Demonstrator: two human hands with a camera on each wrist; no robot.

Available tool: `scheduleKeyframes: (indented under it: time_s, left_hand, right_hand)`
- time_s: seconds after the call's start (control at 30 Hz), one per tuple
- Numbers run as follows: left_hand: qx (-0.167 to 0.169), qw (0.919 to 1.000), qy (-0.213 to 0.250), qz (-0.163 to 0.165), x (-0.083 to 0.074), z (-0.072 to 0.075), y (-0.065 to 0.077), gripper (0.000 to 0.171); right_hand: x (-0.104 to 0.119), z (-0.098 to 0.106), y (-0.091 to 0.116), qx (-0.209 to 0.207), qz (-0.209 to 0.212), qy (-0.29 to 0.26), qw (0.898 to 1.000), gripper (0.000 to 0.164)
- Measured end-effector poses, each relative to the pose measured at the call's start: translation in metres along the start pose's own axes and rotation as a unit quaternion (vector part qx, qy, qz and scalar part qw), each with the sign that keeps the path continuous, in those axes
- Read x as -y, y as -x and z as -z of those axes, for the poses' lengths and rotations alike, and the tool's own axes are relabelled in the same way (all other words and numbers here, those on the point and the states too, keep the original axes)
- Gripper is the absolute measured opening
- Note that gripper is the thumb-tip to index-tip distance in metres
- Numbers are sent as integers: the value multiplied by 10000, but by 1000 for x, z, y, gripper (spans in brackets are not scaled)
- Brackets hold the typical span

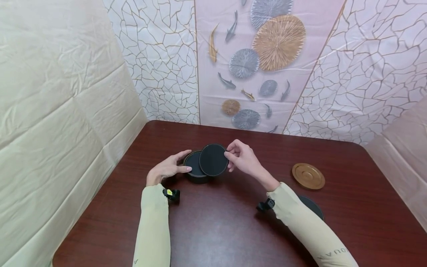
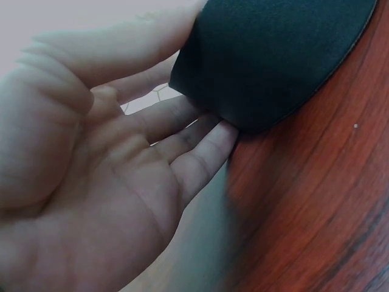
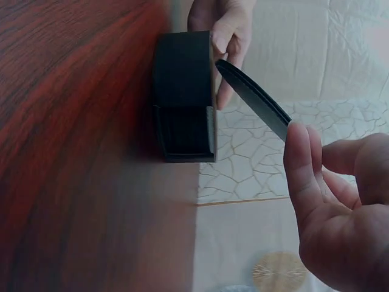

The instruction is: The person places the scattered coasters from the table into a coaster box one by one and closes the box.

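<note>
A round black coaster holder (image 1: 197,180) stands on the table, a dark disc showing inside its rim. My left hand (image 1: 169,167) grips it from the left, thumb over the near rim and fingers round the far side. In the left wrist view the fingertips touch the holder's dark wall (image 2: 267,67). My right hand (image 1: 242,158) pinches a round black coaster (image 1: 213,160) by its right edge. It is tilted and raised over the holder's right part; the right wrist view shows a layered edge on this coaster (image 3: 255,97) and an opening in the holder's side (image 3: 185,131).
A round brown wooden disc (image 1: 308,176) with ringed grooves lies on the table to the right. Nearer me, another dark round disc (image 1: 313,207) is partly hidden by my right sleeve. Patterned cloth (image 1: 160,63) hangs behind the table's far edge.
</note>
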State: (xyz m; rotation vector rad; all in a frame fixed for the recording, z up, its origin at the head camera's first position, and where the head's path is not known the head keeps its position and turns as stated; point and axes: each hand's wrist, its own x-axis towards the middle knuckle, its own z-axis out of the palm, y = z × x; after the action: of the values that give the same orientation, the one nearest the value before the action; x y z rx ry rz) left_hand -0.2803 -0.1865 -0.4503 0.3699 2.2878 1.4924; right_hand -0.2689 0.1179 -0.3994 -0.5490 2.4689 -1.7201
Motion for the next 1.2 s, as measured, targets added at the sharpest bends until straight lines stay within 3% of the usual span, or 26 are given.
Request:
scheduleKeyframes:
  time_s: [0.37, 0.7, 0.97, 1.2]
  left_hand:
    - [3, 10000, 23, -58, 1, 0, 0, 78]
    - [11, 9999, -101, -36, 2, 1, 0, 77]
    - [-39, 10000, -58, -5, 1, -1, 1, 78]
    - [-70, 9999, -77, 62, 0, -1, 1, 78]
  right_hand:
    - [-13, -22, -13, 60, -269, -785, 9965, 17]
    - [-23, -36, -21, 137, -534, -1038, 9931, 20]
    - [-24, -42, -24, 150, -647, -748, 9950, 18]
    - [-25, -40, -26, 122, -800, 78, 9967, 16]
